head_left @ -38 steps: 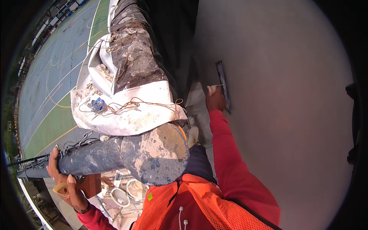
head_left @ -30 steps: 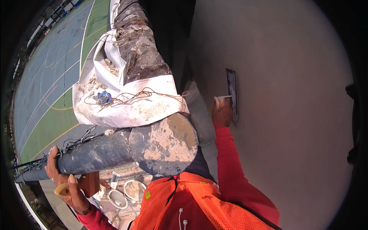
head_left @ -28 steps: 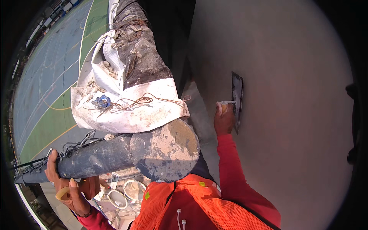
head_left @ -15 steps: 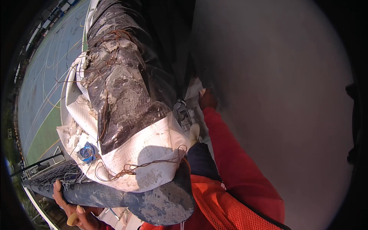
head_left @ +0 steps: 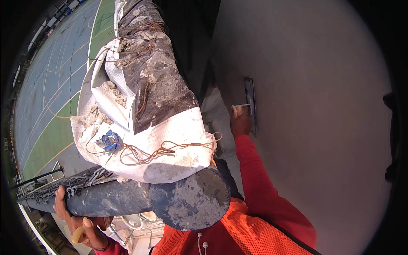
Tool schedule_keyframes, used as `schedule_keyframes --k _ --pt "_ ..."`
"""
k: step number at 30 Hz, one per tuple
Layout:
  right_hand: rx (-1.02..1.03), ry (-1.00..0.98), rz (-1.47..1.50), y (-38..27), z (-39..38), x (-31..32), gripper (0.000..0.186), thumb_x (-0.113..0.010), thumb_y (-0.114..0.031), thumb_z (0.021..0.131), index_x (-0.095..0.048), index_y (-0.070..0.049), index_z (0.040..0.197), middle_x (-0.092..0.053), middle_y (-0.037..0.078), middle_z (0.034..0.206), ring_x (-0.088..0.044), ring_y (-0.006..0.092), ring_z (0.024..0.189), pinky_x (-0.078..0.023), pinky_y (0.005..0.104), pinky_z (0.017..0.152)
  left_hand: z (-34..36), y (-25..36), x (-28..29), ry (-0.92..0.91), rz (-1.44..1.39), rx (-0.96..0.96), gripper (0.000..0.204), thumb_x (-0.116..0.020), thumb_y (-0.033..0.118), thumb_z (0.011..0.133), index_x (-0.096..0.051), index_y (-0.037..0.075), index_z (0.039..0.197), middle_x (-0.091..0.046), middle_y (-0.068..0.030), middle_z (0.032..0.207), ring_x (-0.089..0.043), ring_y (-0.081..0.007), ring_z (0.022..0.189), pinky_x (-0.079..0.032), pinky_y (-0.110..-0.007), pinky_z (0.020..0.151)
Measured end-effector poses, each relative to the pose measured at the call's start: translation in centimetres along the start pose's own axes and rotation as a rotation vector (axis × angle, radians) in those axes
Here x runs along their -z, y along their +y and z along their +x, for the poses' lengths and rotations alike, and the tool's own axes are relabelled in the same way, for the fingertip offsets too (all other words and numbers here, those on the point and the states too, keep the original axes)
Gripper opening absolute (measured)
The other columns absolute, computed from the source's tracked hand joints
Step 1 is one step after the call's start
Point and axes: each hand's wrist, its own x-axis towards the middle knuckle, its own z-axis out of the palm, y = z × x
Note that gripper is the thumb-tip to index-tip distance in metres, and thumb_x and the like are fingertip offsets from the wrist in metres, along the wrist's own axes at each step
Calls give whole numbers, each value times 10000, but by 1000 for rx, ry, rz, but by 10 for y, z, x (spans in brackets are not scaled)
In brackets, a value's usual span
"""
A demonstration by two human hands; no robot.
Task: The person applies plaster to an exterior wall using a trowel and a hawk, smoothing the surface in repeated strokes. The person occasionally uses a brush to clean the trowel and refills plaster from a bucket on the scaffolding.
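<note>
My right hand grips the handle of a plastering trowel, its long narrow blade held up against the smooth grey wall. Lower left, my left hand is closed around a dark, scuffed horizontal pipe, fingers over its far side. A pale yellow rounded thing sits by the left thumb; I cannot make out what it is. Directly in front of me is the pipe's blunt, mortar-smeared end. White sacking and dark plastic sheeting, bound with rusty wire, cover a thick beam running away from me.
Crumbled mortar and a blue crumpled scrap lie on the sacking. Dark netting hangs along the pipe at left. Far below spreads a blue and green sports court. Loose wire ends stick out from the beam.
My right hand has shifted right and slightly nearer, and the trowel blade now shows clearly. The view has tilted, so the beam and pipe end appear higher and further right. My left hand keeps its hold.
</note>
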Motion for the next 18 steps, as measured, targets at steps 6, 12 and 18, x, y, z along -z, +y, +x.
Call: schedule_keyframes --k 6,12,18 --pt "64 -197 -168 8 1 -62 503 -635 -477 1069 -565 -45 1315 -775 262 1006 -751 500 930 -580 603 804 -5 6 -2 22 -41 123 898 -562 544 968 -467 -102 1585 -439 -223 1668 -415 -343 1535 -276 -480 1274" --pt "-50 -240 -160 29 44 -144 460 -645 -446 1066 -546 -69 1310 -781 193 1155 -763 428 1063 -605 571 848 -2 -23 8 -40 -97 121 1024 -528 751 938 -411 0 1624 -336 -298 1619 -429 -380 1471 -311 -587 1237" --pt "-135 -275 -133 4 78 -122 464 -607 -491 1071 -595 -96 1315 -778 212 1164 -751 451 1069 -582 600 891 2 -50 7 -39 -85 102 888 -486 651 999 -467 -23 1578 -411 -276 1606 -403 -395 1495 -255 -589 1260"
